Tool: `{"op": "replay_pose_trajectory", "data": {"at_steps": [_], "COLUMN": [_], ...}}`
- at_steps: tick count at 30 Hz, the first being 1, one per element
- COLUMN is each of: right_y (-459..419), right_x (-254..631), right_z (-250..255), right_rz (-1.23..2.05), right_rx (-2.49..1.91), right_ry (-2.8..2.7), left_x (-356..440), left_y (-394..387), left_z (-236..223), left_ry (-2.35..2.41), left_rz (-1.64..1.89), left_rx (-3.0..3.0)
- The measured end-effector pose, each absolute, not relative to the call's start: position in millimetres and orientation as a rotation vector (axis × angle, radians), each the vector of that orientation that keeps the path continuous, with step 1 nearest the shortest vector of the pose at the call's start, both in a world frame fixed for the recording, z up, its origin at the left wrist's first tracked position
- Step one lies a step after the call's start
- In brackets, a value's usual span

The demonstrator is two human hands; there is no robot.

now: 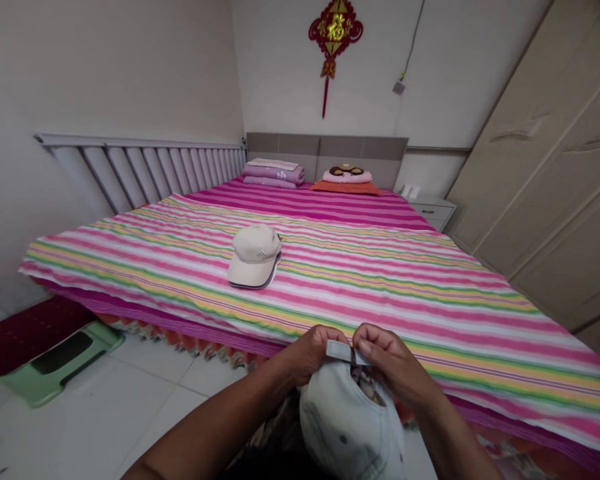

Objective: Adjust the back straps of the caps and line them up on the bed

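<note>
Fingers of the left hand (317, 350) and right hand (387, 353) are pinching a cap's strap (344, 351), keeping its buckle area reachable.

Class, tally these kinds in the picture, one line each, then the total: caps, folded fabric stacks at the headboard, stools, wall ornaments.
Caps: 2 (cream cloth cap, pale grey-green cloth cap)
Folded stacks: 2 (lilac fabric stack, pink-and-orange fabric stack)
Stools: 1 (light green plastic stool)
Wall ornaments: 1 (red-and-gold tasselled hanging)
Total: 6
</note>
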State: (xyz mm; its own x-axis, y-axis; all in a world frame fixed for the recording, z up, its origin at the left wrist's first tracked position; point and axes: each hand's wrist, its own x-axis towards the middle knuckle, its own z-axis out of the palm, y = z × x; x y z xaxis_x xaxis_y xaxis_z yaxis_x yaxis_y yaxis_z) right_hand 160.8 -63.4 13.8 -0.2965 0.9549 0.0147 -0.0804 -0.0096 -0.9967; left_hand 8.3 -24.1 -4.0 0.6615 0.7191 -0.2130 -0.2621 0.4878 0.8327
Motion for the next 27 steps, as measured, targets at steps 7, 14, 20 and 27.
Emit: {"op": "replay_pose_trajectory", "data": {"at_steps": [7, 14, 20, 27], "right_y": [-55, -49, -39, -30], "right_x": [161, 154, 162, 166], "right_z": [6, 3, 8, -12], "right_rz": [1.556, 1.529, 1.495, 1.729], "right_rx": [-1.038, -0.993, -0.782, -0.768], "right_ry": [-1.329, -1.126, -0.755, -0.922], "left_x": [-4, -12, -22, -24], "left_y": [-19, -12, -2, 6], "left_z": [-13, -19, -16, -16], "left_ry": [0.529, 0.401, 0.341, 0.375], "left_rz": [0.748, 0.792, 0.948, 0.967], "left_rx": [0.795, 0.759, 0.771, 0.738]}}
